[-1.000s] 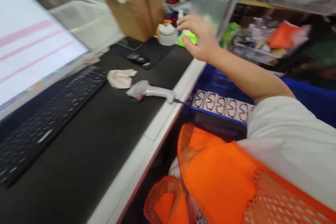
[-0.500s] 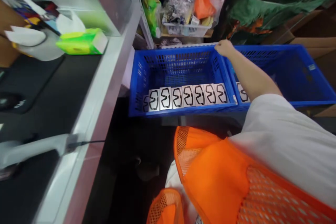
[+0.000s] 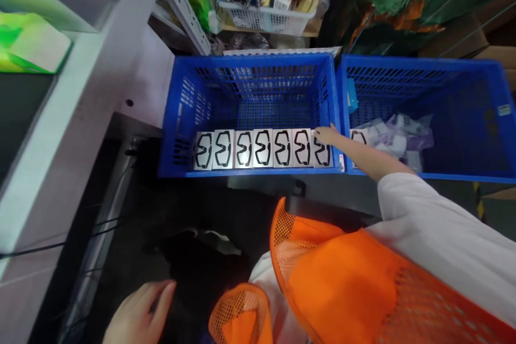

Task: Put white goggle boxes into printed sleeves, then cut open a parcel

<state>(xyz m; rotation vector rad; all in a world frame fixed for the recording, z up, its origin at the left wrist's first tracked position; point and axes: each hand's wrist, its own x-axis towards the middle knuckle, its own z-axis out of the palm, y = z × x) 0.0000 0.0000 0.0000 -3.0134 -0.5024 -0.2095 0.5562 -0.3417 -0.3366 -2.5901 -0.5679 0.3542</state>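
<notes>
My right hand (image 3: 327, 135) reaches into the left blue crate (image 3: 252, 173) and is on the rightmost white box (image 3: 322, 157), its fingers bent over the box's upper edge. That box stands at the end of a row of several flat white boxes (image 3: 263, 148), each with a black curved outline printed on it. The row runs along the crate's near side. Low in the view, my left hand (image 3: 139, 314) is away from the crates, its fingers loosely curved and apart with nothing visible in them.
A second blue crate (image 3: 435, 176) adjoins on the right, holding bagged white items (image 3: 397, 137), a light-blue box (image 3: 352, 97) and a white box partly behind my forearm. A white basket (image 3: 270, 20) of packaged things stands behind. A white-edged desk (image 3: 86, 91) borders the left.
My right hand has come from the crates' far rim down to the rightmost white box. My left hand has entered at the bottom. The view has shifted right and closer to the crates.
</notes>
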